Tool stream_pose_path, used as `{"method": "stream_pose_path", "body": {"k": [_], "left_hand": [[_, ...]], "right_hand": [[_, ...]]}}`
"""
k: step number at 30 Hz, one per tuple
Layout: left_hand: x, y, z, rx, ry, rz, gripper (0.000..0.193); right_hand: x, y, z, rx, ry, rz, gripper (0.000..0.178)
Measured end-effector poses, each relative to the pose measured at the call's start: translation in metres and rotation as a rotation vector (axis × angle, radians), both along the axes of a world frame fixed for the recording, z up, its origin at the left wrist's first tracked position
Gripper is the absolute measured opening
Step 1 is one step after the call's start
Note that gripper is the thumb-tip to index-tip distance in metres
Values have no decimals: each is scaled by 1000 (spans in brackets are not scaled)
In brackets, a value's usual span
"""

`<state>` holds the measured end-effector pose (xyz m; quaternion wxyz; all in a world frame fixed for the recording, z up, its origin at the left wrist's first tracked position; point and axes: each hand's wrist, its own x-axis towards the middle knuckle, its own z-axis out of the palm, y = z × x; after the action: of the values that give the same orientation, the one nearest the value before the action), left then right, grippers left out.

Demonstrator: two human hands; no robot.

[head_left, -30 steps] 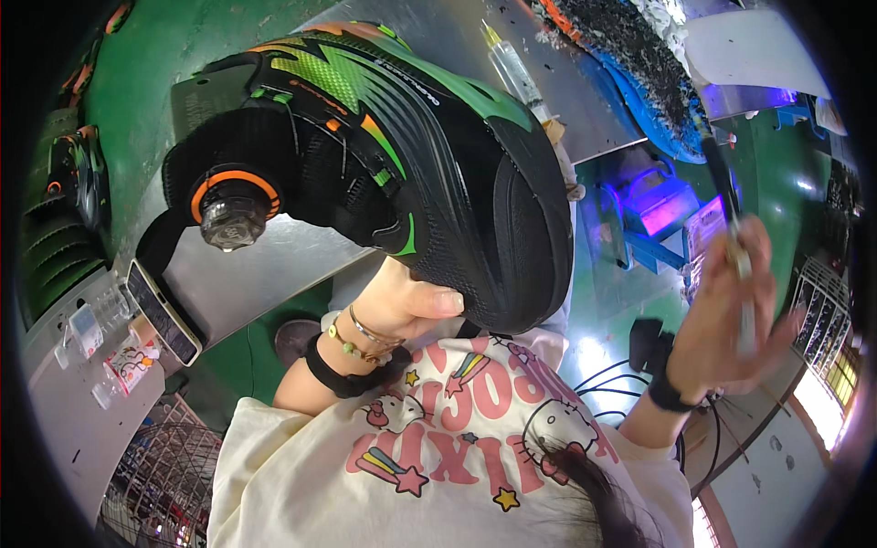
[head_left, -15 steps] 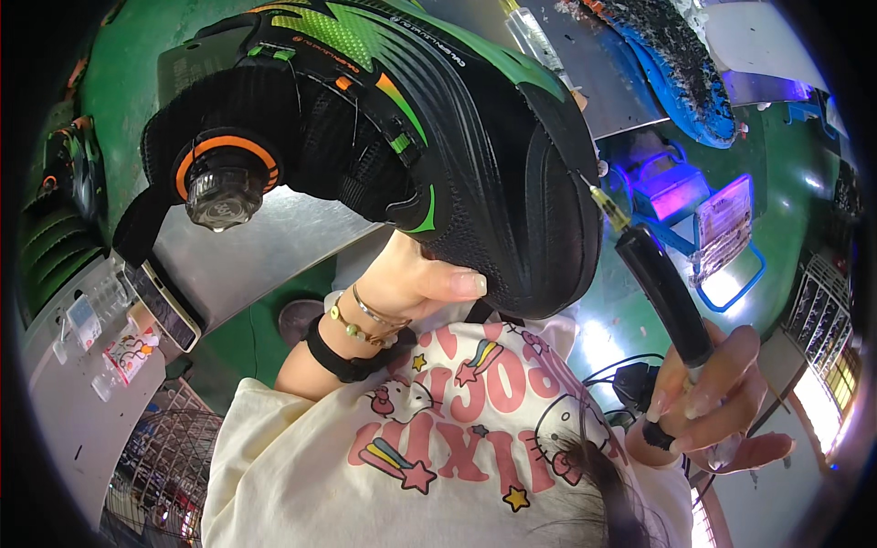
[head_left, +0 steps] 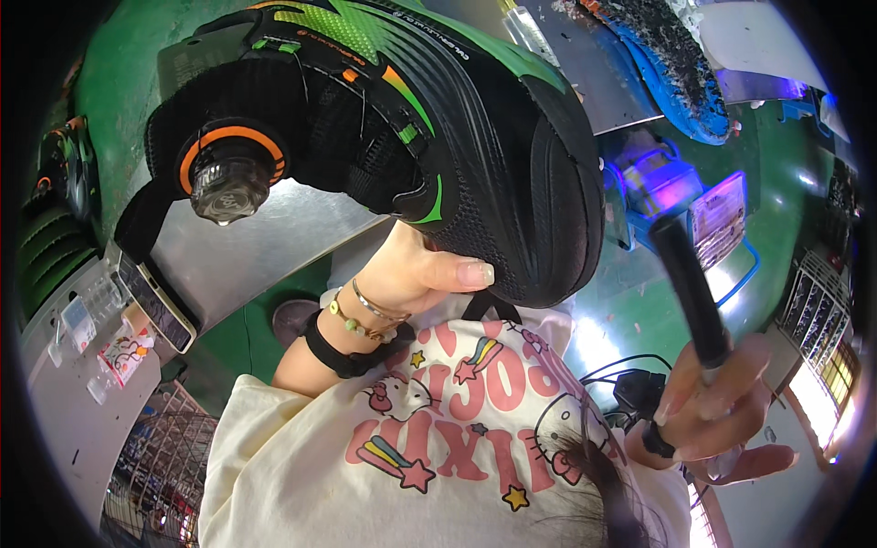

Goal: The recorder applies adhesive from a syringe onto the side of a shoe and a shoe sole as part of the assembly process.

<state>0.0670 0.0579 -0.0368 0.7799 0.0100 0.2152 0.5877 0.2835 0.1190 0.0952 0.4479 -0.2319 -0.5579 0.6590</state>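
– Left hand (head_left: 429, 269)?
– Gripping black-and-green sports shoe (head_left: 507, 173), near silver metal table (head_left: 283, 228).
– Right hand (head_left: 717, 406)?
– Fingers wrapped round black cylindrical tool (head_left: 690, 292), apart from shoe.
– Progress?
– Shoe looks assembled; remainder undetermined.

Single fisheye view from the wearer's head, looking steeply down, upright, shirt (head_left: 438, 438) close along the lower edge, shoe (head_left: 489, 155), left hand (head_left: 418, 265) and right hand (head_left: 722, 402) near the lens, metal surface (head_left: 265, 242) beyond, green floor (head_left: 781, 169) farther below

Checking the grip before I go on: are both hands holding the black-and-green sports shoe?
No, only the left hand holds the shoe, while the right hand grips a slim black tube.
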Motion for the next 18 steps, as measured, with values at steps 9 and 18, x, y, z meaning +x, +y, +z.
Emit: {"method": "stream_pose_path", "body": {"k": [9, 18], "left_hand": [[-4, 3, 7, 5, -37, -23, 60], [-6, 13, 14, 65, 2, -23, 61]], "right_hand": [[-40, 33, -20, 735, -935, -61, 87], [-52, 50, -8, 1189, -1158, -15, 81]]}}
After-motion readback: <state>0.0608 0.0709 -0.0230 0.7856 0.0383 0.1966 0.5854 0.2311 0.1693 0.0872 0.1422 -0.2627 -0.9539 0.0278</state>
